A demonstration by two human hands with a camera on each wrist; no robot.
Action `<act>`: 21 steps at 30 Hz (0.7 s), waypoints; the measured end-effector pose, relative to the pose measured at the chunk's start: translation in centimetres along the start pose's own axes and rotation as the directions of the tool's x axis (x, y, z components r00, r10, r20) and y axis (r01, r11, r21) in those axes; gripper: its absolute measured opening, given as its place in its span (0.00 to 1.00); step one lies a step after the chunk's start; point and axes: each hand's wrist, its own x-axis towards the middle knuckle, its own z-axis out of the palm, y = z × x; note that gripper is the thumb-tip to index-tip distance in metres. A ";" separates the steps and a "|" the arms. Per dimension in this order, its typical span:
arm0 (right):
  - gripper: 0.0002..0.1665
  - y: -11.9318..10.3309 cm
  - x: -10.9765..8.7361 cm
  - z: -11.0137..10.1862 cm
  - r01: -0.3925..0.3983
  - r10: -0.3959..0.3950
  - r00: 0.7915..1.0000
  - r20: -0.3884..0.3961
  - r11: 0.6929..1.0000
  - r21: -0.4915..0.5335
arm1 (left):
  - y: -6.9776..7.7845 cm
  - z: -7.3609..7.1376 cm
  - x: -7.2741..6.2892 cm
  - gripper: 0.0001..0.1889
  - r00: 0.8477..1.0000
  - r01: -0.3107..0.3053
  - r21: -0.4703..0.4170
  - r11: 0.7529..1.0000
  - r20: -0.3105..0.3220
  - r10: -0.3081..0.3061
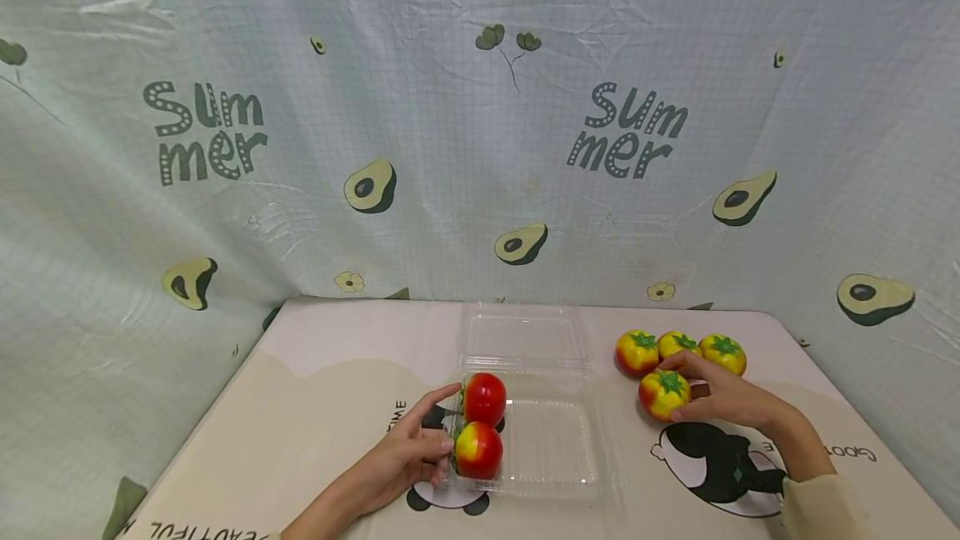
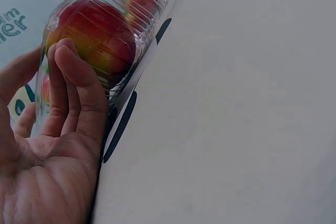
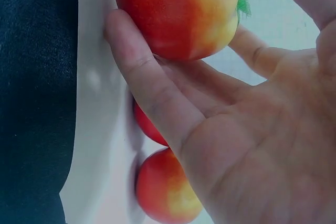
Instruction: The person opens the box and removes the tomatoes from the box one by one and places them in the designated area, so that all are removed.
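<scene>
A clear plastic box (image 1: 551, 448) lies on the table with its lid (image 1: 525, 338) folded back. Two red-and-yellow toy tomatoes, a far one (image 1: 484, 398) and a near one (image 1: 478, 450), sit along its left side. My left hand (image 1: 408, 450) holds the box's left edge; in the left wrist view its bent fingers (image 2: 79, 85) touch the clear wall beside a tomato (image 2: 94, 38). Over on the right, my right hand (image 1: 723, 394) grips another toy tomato (image 1: 664, 395) with a green leafy top. In the right wrist view, fingers surround that tomato (image 3: 178, 11); whether it touches the table is unclear.
Three more toy tomatoes stand behind my right hand: a left one (image 1: 637, 352), a partly hidden middle one (image 1: 677, 345) and a right one (image 1: 723, 353). The table (image 1: 322, 407) has a printed cover. A patterned curtain (image 1: 450, 132) hangs along its back and sides.
</scene>
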 end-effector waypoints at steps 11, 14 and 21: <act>0.40 -0.4 0.0 0.2 -0.002 0.002 1.000 -0.010 1.000 -0.014 | -0.1 0.0 0.0 0.41 1.000 -0.007 -0.006 1.000 0.008 0.007; 0.39 -0.5 0.1 0.2 0.017 -0.017 1.000 -0.007 1.000 -0.017 | -0.1 0.0 0.0 0.41 1.000 -0.013 -0.006 1.000 0.011 0.013; 0.41 -0.3 0.2 0.2 0.007 -0.007 1.000 -0.003 1.000 -0.007 | -0.1 -0.1 0.0 0.40 1.000 -0.021 -0.004 1.000 0.017 0.021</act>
